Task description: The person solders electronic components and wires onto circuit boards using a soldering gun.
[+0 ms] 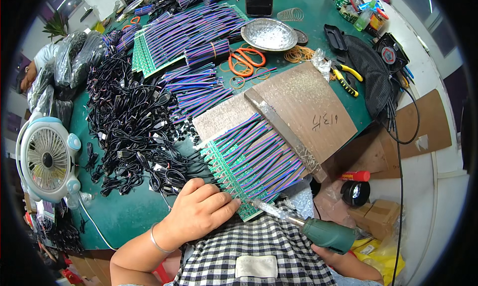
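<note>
Near the front edge of the green table [124, 211] we see the left hand [199, 209] resting with its fingers curled, the fingertips pressing on the near end of a green circuit board strip [234, 179]; whether something thin is pinched between them we cannot tell. From this strip many purple and blue wires [259, 156] run away from us, and they pass under a metal bar [284, 129] that lies across a brown board [298, 101]. The right hand [343, 258] is mostly hidden at the lower edge, closed around the green handle of a soldering iron [298, 221], whose tip points left and meets the strip just beside the left fingertips. Left of the strip lies a big heap of black cables [129, 121]. A small white fan [47, 159] stands at the left end of the table. Farther back we see orange scissors [245, 61], a round metal dish [269, 35], some rubber bands [298, 53] and yellow pliers [346, 79], well apart from both hands.
</note>
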A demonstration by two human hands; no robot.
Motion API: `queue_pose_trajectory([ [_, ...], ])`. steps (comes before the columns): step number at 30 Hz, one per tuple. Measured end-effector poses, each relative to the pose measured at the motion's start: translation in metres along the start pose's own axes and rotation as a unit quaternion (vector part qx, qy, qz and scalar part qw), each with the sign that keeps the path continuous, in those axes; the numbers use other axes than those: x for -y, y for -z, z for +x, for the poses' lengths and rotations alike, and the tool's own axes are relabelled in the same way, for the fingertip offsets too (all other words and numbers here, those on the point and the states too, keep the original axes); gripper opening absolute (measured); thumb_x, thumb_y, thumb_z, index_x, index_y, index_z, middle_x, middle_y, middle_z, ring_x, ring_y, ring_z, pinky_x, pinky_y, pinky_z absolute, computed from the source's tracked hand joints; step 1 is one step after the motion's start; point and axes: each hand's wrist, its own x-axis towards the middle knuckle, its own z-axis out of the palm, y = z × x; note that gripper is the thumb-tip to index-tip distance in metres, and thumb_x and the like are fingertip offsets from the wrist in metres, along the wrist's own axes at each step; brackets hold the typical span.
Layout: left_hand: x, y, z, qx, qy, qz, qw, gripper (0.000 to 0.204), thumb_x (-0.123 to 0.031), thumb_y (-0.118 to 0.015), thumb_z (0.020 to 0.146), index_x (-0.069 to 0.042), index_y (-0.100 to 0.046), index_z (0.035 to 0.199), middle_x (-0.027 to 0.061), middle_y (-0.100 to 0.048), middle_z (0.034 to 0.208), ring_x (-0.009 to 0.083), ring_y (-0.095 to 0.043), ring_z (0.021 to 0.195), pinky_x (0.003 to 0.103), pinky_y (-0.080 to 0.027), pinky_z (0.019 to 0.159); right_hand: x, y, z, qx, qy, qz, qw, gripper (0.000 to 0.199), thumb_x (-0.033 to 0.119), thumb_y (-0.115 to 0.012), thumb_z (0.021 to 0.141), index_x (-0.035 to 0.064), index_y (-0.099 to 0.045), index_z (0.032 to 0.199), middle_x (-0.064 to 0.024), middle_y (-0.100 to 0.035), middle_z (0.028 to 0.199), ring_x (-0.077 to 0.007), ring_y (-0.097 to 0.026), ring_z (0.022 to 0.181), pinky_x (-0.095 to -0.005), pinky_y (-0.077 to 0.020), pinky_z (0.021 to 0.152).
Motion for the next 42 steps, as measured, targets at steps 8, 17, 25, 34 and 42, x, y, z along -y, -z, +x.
queue_pose_trajectory([
  [8,0.000,0.002,0.003,0.008,-0.021,0.013,1.000,0.020,-0.015,-0.060,0.076,-0.014,-0.066,0.095,-0.0034,-0.056,0.085,0.0116,-0.053,0.077,0.029,-0.042,0.079,0.009,-0.005,0.005,-0.010,0.013,-0.001,1.000,0.027,0.011,-0.072,0.076,-0.0004,-0.066,0.100,-0.0132,-0.067,0.095,-0.0240,-0.067,0.083,-0.0338,-0.0518,0.075],
  [17,0.001,0.001,0.000,0.027,-0.023,-0.002,0.999,0.027,-0.015,-0.060,0.075,-0.013,-0.066,0.100,-0.0008,-0.058,0.090,0.0142,-0.054,0.079,0.033,-0.042,0.077,0.006,-0.008,0.012,-0.019,0.058,-0.033,0.998,0.026,0.013,-0.071,0.078,-0.0003,-0.067,0.100,-0.0124,-0.067,0.090,-0.0244,-0.066,0.081,-0.0333,-0.0506,0.072],
  [25,-0.001,0.002,0.003,0.013,-0.021,0.015,1.000,0.019,-0.016,-0.058,0.077,-0.014,-0.064,0.094,-0.0030,-0.054,0.084,0.0115,-0.052,0.078,0.029,-0.041,0.080,-0.041,-0.008,-0.017,-0.081,-0.047,0.069,0.993,0.029,0.007,-0.074,0.075,0.0006,-0.065,0.102,-0.0097,-0.066,0.097,-0.0210,-0.064,0.086,-0.0322,-0.0500,0.077],
  [34,-0.003,0.003,0.006,0.015,-0.021,0.033,0.999,0.018,-0.016,-0.059,0.076,-0.014,-0.064,0.093,-0.0036,-0.055,0.085,0.0109,-0.052,0.076,0.029,-0.041,0.078,-0.012,0.004,-0.019,-0.018,-0.145,0.001,0.989,0.034,0.009,-0.074,0.075,-0.0010,-0.063,0.106,-0.0119,-0.066,0.101,-0.0216,-0.065,0.090,-0.0317,-0.0506,0.080],
  [42,-0.007,0.003,0.003,0.004,-0.024,0.052,0.998,0.019,-0.018,-0.060,0.075,-0.015,-0.064,0.094,-0.0041,-0.058,0.086,0.0100,-0.053,0.078,0.030,-0.040,0.078,0.016,0.003,-0.008,-0.031,-0.143,0.038,0.988,0.028,0.008,-0.073,0.076,-0.0021,-0.066,0.101,-0.0138,-0.067,0.097,-0.0240,-0.066,0.088,-0.0334,-0.0511,0.079],
])
